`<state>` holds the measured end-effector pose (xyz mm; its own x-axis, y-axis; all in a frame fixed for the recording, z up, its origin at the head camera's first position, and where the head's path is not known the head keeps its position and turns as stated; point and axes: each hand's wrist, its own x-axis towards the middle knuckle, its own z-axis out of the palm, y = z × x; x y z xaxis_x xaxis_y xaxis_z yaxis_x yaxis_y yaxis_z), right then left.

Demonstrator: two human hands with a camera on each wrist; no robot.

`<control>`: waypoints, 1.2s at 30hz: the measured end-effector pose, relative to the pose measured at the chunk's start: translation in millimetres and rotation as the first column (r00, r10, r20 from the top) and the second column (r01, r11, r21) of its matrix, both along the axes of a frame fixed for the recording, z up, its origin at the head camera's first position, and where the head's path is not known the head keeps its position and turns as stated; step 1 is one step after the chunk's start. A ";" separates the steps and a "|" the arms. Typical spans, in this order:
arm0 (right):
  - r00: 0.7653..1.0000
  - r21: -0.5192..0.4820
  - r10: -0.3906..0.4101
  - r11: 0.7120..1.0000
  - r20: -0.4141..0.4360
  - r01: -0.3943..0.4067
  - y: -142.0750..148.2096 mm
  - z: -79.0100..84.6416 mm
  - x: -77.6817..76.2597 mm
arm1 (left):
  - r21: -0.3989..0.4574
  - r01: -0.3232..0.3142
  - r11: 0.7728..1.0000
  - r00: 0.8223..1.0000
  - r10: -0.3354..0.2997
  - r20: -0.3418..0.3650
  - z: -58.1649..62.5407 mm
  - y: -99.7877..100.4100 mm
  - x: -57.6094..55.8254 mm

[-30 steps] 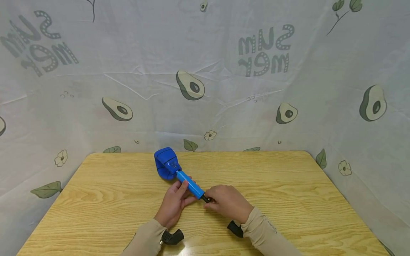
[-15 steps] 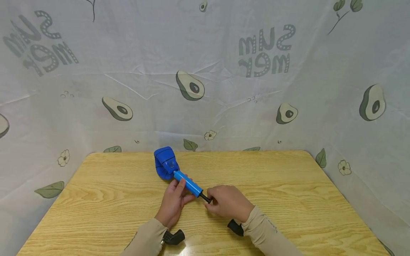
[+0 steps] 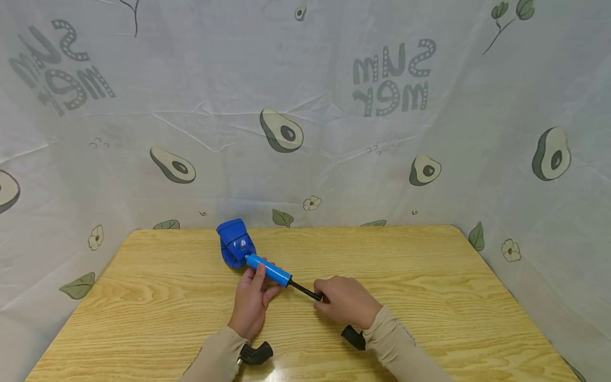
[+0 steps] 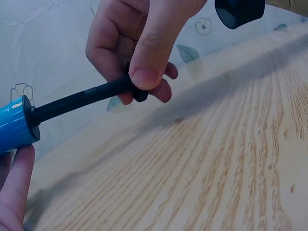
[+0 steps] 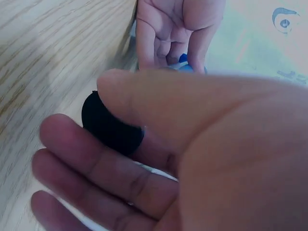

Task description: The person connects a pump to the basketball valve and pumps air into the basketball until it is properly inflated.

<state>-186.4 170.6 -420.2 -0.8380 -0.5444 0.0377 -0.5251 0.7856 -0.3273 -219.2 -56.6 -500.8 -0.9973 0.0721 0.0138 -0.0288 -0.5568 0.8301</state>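
Right hand (image 3: pixel 347 303) is blocking most of the blue pump (image 3: pixel 273 272) in its own wrist view, left wrist view's cutting the barrel (image 4: pixel 15 126) off. Left hand (image 3: pixel 249 306) is curling around that barrel, right's pinching the black handle (image 5: pixel 109 126), so the pump's bridging the 2 hands, far end pointing at a floppy blue ball (image 3: pixel 234 239)

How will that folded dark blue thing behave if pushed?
The folded dark blue thing probably feels floppy, given its caved-in shape. It seems unlikely to roll, being lopsided. A push may also nudge the light blue pump, whose end appears to meet it.
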 end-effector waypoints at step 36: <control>0.996 -0.048 -0.022 0.999 -0.088 0.017 -9.7 -5.3 -1.8 | -0.045 0.141 0.989 0.990 -0.142 -0.004 0.4 7.5 5.4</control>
<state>-188.2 161.0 -425.4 -0.8407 -0.5239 0.1373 -0.5383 0.7806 -0.3176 -213.8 -49.1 -500.5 -0.9769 0.2131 0.0146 -0.0985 -0.5103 0.8544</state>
